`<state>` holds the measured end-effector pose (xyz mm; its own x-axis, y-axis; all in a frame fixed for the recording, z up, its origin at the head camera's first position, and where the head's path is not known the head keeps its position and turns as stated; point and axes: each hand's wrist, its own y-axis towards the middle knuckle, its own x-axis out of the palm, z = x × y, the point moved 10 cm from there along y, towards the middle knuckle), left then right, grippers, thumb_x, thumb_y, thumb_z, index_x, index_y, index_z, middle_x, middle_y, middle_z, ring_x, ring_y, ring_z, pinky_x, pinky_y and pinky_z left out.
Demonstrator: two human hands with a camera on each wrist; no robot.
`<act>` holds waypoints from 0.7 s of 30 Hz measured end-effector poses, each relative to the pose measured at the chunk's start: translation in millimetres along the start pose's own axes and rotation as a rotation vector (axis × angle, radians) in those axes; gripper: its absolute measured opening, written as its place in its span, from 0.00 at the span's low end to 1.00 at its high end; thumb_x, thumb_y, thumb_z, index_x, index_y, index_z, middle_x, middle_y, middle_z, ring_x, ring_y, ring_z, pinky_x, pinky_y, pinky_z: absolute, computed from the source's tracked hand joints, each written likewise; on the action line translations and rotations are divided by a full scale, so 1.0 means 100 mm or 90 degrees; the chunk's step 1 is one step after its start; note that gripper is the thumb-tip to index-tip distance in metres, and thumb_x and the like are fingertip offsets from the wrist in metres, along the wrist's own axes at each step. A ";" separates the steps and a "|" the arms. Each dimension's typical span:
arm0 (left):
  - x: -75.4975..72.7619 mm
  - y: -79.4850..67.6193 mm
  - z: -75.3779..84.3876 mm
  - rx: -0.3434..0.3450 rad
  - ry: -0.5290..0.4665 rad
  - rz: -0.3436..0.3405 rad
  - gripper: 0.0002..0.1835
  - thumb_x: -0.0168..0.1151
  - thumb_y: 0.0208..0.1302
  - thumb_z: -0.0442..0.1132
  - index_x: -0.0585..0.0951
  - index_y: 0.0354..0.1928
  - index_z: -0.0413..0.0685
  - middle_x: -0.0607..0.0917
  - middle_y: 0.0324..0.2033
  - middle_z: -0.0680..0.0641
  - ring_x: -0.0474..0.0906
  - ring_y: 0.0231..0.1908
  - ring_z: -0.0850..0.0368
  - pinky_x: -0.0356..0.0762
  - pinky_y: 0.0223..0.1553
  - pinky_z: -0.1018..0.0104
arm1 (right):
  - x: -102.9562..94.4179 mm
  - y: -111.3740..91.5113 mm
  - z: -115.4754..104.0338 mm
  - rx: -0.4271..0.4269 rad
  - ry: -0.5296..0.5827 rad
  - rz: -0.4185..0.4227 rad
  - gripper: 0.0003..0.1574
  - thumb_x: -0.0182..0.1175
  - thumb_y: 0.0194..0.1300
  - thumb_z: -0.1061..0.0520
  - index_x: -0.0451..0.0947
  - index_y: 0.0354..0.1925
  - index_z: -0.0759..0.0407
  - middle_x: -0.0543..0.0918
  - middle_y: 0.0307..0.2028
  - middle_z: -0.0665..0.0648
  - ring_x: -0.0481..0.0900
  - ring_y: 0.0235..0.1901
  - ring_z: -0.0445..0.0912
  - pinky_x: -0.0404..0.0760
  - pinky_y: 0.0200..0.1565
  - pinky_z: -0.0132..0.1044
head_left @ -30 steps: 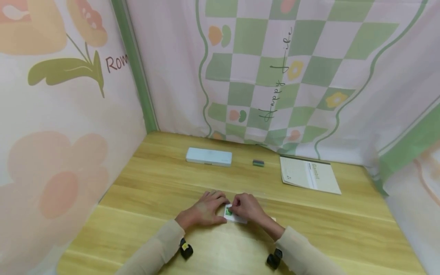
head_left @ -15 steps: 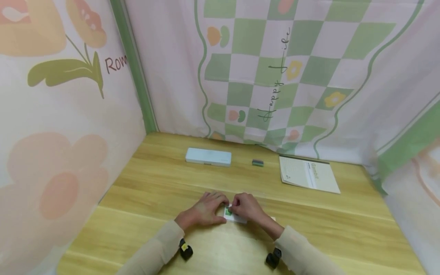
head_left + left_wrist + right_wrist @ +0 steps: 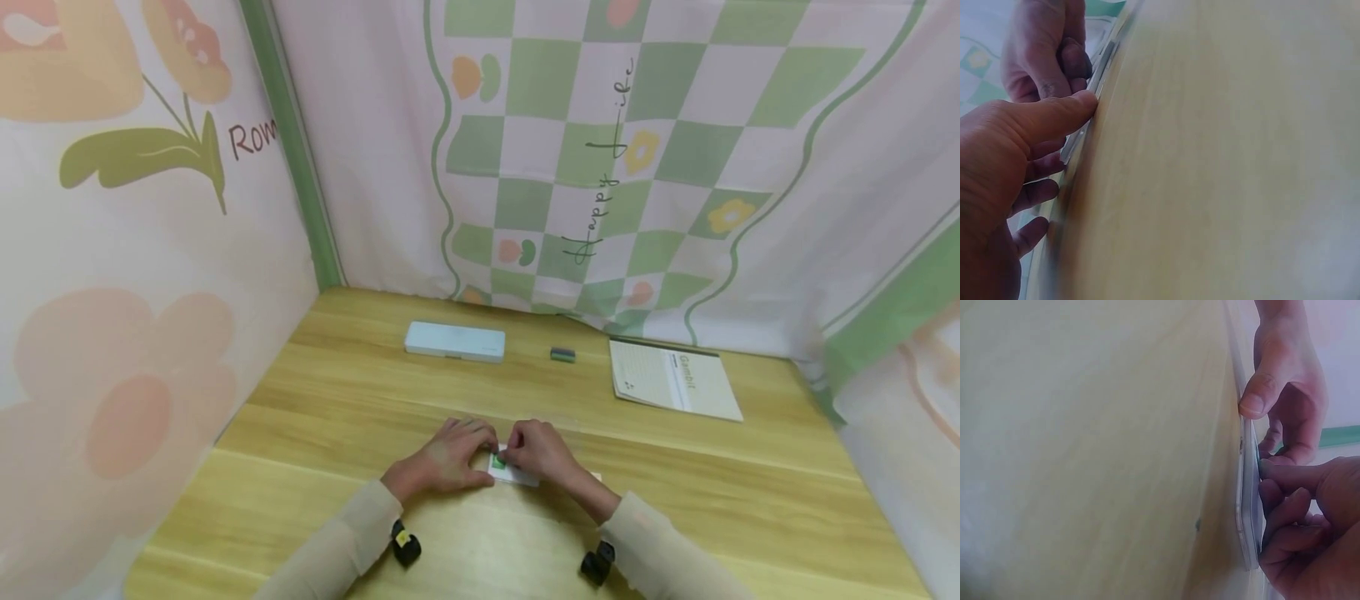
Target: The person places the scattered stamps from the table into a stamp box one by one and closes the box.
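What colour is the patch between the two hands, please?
The patch is green, clearest in the head view.

There are two hands (image 3: 446, 458) (image 3: 542, 452), two wrist cameras (image 3: 406, 547) (image 3: 596, 566), one slab (image 3: 517, 477), one case (image 3: 454, 342), one block (image 3: 562, 355) and one notebook (image 3: 671, 382).

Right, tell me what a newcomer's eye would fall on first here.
Likely the green-and-white checked curtain hanging behind the table, lettered "Happy Life". Then, around mid-table, the left hand grips a flat white slab with a green patch, and the right hand touches its top.
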<state>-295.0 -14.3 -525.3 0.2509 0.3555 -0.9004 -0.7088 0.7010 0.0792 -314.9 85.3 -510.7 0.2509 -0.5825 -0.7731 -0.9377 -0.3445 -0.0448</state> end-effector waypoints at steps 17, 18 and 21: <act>-0.01 0.00 0.00 -0.032 -0.024 -0.006 0.28 0.70 0.55 0.56 0.73 0.55 0.58 0.76 0.56 0.55 0.68 0.61 0.58 0.63 0.62 0.57 | -0.46 -0.29 0.21 -0.003 0.046 0.033 0.10 0.58 0.68 0.60 0.80 0.29 0.57 0.79 0.22 0.50 0.72 0.20 0.41 0.73 0.21 0.33; -0.01 -0.01 -0.01 -0.033 -0.034 -0.002 0.28 0.70 0.55 0.56 0.73 0.55 0.58 0.76 0.56 0.56 0.68 0.61 0.58 0.63 0.63 0.57 | -0.51 -0.33 0.23 -0.014 0.041 0.042 0.10 0.58 0.69 0.60 0.80 0.29 0.58 0.79 0.22 0.50 0.72 0.20 0.41 0.73 0.22 0.32; -0.03 -0.02 -0.03 -0.037 -0.067 0.011 0.29 0.71 0.55 0.55 0.74 0.56 0.57 0.77 0.56 0.56 0.69 0.60 0.59 0.63 0.63 0.56 | -0.65 -0.43 0.29 -0.051 -0.003 0.072 0.07 0.60 0.67 0.61 0.81 0.31 0.58 0.80 0.24 0.49 0.73 0.23 0.38 0.75 0.26 0.31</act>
<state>-296.1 -18.8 -524.2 0.3043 0.4324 -0.8488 -0.7495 0.6586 0.0668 -297.8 159.0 -476.9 0.1428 -0.6177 -0.7733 -0.9376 -0.3347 0.0941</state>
